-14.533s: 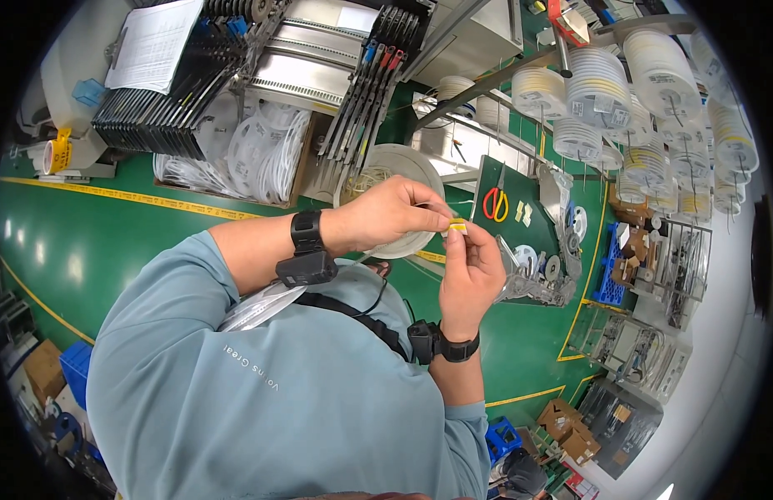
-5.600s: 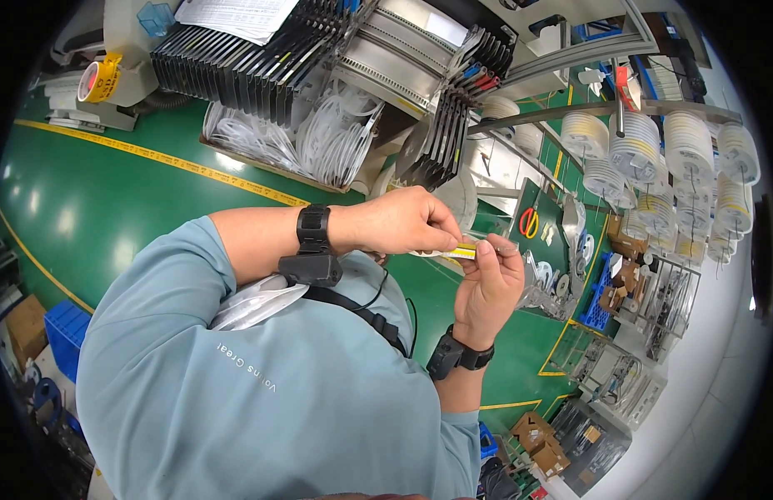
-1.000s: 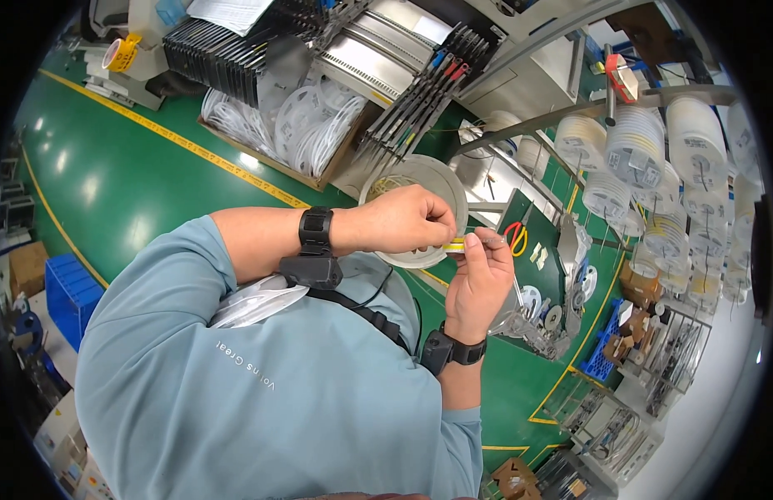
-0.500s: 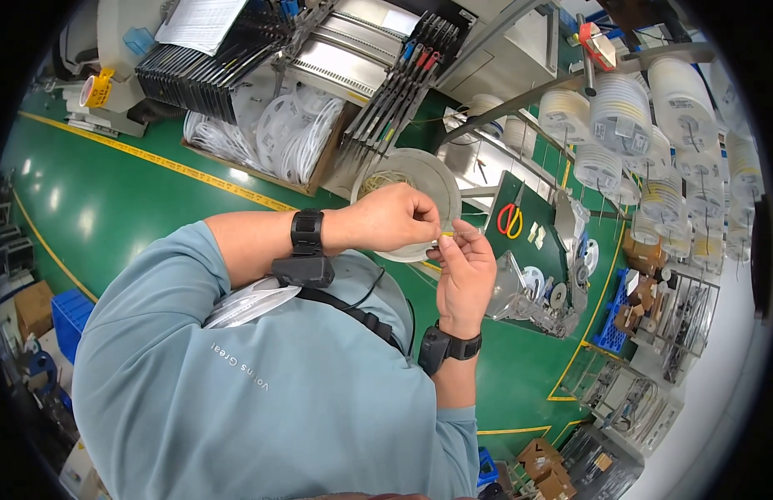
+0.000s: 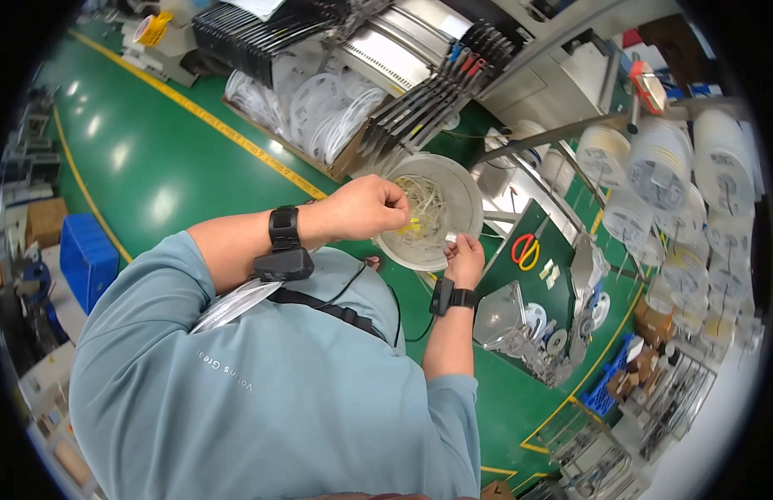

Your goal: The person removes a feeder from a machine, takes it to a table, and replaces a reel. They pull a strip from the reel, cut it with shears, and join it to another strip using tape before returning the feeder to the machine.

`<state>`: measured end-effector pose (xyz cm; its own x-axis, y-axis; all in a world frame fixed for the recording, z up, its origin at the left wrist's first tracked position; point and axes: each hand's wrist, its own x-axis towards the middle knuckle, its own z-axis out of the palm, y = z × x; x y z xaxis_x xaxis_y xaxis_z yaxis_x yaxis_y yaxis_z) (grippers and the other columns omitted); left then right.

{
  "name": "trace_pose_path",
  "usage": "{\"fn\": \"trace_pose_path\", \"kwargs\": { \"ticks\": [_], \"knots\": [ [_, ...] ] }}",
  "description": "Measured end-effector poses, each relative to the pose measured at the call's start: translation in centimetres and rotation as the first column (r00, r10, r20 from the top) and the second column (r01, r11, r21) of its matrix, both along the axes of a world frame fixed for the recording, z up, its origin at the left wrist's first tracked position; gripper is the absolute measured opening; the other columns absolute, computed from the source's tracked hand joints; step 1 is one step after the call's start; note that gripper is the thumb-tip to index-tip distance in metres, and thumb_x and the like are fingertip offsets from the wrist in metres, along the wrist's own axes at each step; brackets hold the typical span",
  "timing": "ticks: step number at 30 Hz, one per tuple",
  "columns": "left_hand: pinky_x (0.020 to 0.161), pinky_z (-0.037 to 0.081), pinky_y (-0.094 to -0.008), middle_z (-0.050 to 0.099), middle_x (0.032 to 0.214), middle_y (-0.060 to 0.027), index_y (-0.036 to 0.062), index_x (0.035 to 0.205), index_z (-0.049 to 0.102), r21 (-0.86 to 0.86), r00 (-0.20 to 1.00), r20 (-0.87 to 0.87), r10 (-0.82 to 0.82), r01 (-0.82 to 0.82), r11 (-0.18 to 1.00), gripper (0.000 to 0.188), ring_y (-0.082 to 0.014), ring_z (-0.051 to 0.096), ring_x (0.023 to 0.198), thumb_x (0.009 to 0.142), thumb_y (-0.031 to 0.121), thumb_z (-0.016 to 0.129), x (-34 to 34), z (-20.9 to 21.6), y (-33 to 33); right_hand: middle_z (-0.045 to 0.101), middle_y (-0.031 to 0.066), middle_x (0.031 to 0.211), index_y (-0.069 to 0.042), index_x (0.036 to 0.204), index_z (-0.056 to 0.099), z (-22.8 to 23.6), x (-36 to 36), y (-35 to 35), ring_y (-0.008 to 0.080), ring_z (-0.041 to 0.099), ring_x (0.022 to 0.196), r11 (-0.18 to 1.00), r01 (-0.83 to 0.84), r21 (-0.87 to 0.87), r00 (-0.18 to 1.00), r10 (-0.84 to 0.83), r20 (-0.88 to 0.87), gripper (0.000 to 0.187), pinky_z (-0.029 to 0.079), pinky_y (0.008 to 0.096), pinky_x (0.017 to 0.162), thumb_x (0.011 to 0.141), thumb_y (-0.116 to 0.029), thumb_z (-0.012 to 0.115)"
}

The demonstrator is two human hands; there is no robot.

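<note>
Over the round pale bin (image 5: 472,193), my left hand (image 5: 363,207) is closed, with small yellow strips (image 5: 413,225) at its fingertips. They look pinched there, though the bin's contents lie behind them. Lower and to the right, my right hand (image 5: 464,262) pinches a small white piece (image 5: 451,238) between thumb and finger near the bin's rim. The hands are apart. Inside the bin lies a tangle of thin pale strips (image 5: 428,200). A whitish plastic reel (image 5: 236,305) shows at my left side, partly hidden by my arm.
Right of the bin, a dark green board (image 5: 532,243) carries red-and-yellow scissors (image 5: 525,252) and small pale pieces. Clear reels (image 5: 657,171) hang on a rack at the right. Beyond the bin stand a box of white reels (image 5: 320,117) and black feeders (image 5: 441,92).
My hands, together half a second ago, have separated. The left has moved left, the right a little down. The view has shifted, and the bin's contents now show more.
</note>
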<state>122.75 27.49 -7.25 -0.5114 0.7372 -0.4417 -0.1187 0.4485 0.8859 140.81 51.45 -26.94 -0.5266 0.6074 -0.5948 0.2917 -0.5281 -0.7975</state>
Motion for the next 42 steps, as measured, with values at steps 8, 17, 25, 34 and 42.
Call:
{"fn": "trace_pose_path", "kwargs": {
  "ticks": [8,17,25,34,42],
  "knots": [
    [0.06,0.047,-0.0326,0.065,0.07,-0.0049,0.0024,0.082,0.069,-0.154,0.99,0.024,0.14,-0.135,0.979,0.015,-0.012,0.056,0.063,0.085,0.017,0.067,4.2,0.1,-2.5,0.068,0.0119,0.117,0.001,0.129,0.057,7.4,-3.6,-3.4,0.0192,0.063,0.113,0.878,-0.301,0.374,0.886,0.402,-0.232,0.036,0.049,0.032,0.1,0.096,-0.011,0.067],
    [0.066,0.047,-0.0294,0.066,0.075,-0.0006,0.0033,0.087,0.071,-0.134,0.992,-0.006,-0.13,0.128,0.983,0.02,-0.0085,0.058,0.071,0.09,0.023,0.069,5.8,2.4,0.4,0.066,0.0101,0.1,-0.002,0.11,0.067,20.3,-0.6,-5.1,0.0241,0.068,0.091,0.28,-0.623,0.731,0.445,0.895,0.036,0.034,0.054,0.0336,0.081,0.078,0.0,0.079],
    [0.063,0.046,-0.0269,0.064,0.076,0.0021,0.0053,0.093,0.072,0.027,0.978,0.057,-0.202,0.201,0.979,0.024,-0.0075,0.056,0.068,0.098,0.026,0.062,5.1,2.6,0.8,0.065,0.009,0.097,-0.003,0.103,0.069,18.9,2.3,-7.5,0.0279,0.066,0.084,-0.074,-0.067,0.995,0.78,0.618,0.098,0.028,0.054,0.0376,0.071,0.077,0.003,0.078],
    [0.056,0.05,-0.0305,0.064,0.072,-0.0025,0.0012,0.092,0.069,0.128,0.827,0.378,-0.417,0.399,0.908,0.029,-0.0121,0.064,0.062,0.099,0.026,0.056,2.3,0.3,-2.5,0.066,0.0091,0.1,-0.003,0.105,0.07,18.9,2.5,-15.2,0.0296,0.066,0.088,-0.285,-0.071,0.956,0.929,0.33,0.167,0.032,0.054,0.0413,0.077,0.076,0.006,0.077],
    [0.059,0.049,-0.0335,0.066,0.072,-0.0062,0.0003,0.089,0.069,0.288,0.817,-0.004,-0.577,0.554,0.781,0.025,-0.0149,0.063,0.063,0.095,0.022,0.059,-3.3,-0.4,-9.2,0.066,0.0065,0.099,-0.007,0.114,0.064,16.3,0.1,-29.1,0.0222,0.06,0.086,0.96,0.185,0.211,0.944,-0.114,-0.31,0.017,0.05,0.0368,0.076,0.099,-0.015,0.064]
  ]
}}
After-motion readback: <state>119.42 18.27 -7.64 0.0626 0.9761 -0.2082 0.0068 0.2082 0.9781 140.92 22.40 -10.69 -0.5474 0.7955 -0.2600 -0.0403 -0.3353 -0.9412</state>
